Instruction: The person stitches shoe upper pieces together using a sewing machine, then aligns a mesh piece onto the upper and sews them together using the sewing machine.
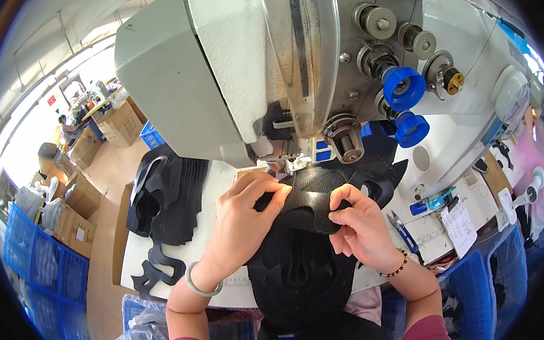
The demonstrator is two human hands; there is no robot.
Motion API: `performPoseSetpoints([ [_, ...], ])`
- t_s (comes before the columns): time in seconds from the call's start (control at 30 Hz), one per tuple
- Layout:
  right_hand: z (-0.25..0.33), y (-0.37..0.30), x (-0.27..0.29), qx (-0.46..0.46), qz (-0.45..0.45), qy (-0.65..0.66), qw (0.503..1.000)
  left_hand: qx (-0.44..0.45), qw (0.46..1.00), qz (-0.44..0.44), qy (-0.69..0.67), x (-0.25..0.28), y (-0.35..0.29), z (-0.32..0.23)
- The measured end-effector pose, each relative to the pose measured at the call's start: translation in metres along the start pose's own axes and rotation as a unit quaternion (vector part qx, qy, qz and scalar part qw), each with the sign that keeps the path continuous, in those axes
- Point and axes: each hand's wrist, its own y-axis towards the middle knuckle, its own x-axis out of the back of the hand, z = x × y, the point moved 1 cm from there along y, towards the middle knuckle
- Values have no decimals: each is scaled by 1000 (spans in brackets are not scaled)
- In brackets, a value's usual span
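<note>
A black shoe upper (307, 204) with a mesh part lies on the white sewing table, just in front of the needle area of a large sewing machine (228, 75). My left hand (250, 207) pinches its left edge between thumb and fingers, close to the presser foot (284, 166). On the opposite side my right hand (358, 227) grips the right edge with thumb and forefinger. More black upper pieces (298, 264) hang over the table's front edge below my hands. Other joined black pieces (377, 157) lie behind, under the machine arm.
Stacked black cut pieces (169, 195) lie left of my left hand. Blue-handled scissors (409, 235), a blue tool (431, 204) and a written paper sheet (460, 226) are at right. Blue crates (471, 297) stand below, and cardboard boxes (66, 224) stand on the floor at left.
</note>
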Motion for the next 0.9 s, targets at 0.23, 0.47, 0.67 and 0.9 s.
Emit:
performPoseSetpoints([
  [0.23,0,3,3,3,-15,-15,1000,-20,999,-34,31,-8,-11,-2],
  [0.47,-1,4,3,20,-3,10,1000,-5,999,-39,9,-10,-11,0],
  [0.67,1,7,2,14,-8,29,999,-8,998,-54,15,-11,-9,3],
  [0.9,-3,12,10,21,2,38,999,-1,998,-54,8,-14,-8,1],
])
